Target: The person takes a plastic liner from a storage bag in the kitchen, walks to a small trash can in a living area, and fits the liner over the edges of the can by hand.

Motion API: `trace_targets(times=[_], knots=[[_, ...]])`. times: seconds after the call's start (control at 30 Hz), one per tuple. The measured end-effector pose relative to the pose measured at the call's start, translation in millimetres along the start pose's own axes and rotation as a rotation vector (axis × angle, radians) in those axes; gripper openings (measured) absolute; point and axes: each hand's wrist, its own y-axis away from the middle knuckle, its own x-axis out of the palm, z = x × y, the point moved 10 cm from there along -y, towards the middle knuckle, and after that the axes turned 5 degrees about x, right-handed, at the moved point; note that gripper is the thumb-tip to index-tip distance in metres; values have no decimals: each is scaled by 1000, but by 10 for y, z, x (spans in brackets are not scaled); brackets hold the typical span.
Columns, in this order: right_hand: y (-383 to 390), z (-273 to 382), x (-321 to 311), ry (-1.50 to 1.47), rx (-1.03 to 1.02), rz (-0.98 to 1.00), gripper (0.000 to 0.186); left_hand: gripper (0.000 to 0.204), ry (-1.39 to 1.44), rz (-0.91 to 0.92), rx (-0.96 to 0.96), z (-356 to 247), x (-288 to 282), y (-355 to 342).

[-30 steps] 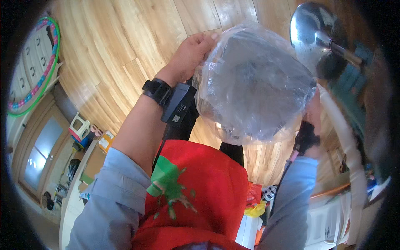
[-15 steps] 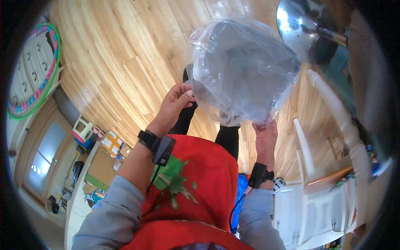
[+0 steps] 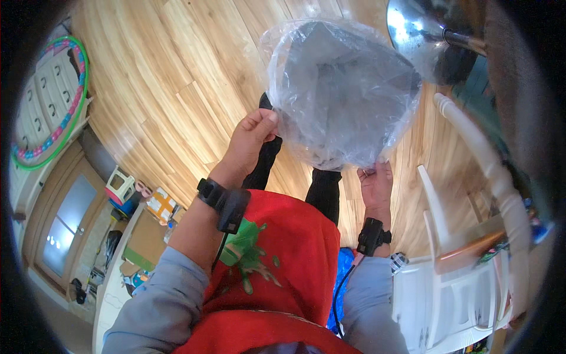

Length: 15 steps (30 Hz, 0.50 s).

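Observation:
A clear plastic bag [image 3: 348,150] is spread over a wide, grey, bin-like container [image 3: 348,88] in front of me, its loose film hanging around the rim. My left hand [image 3: 250,138] pinches the bag's edge on the left side, thumb against fingers. At the near right edge, my right hand [image 3: 376,184] has its fingertips closed on the film. Both wrists carry black strapped devices. How far the bag reaches down inside the container is hard to make out through the crumpled film.
A shiny metal round base with a post [image 3: 413,38] stands close to the container's far right. White chairs [image 3: 454,289] are at the right. On the left are a counter with boxes [image 3: 162,206] and a hula hoop [image 3: 76,112]. Wood flooring [image 3: 171,88] lies underneath.
The bag's rim looks smoother and sits slightly higher in view. My left hand has shifted up a little; my right hand stays at the near right edge, still gripping film.

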Motion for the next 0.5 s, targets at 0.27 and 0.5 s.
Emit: trace_targets(times=[0.27, 0.5], knots=[[15, -113, 59, -345, 167, 239, 29, 19, 368, -46, -131, 47, -37, 67], [100, -158, 92, -238, 166, 296, 25, 23, -205, -25, -112, -20, 145, 89]])
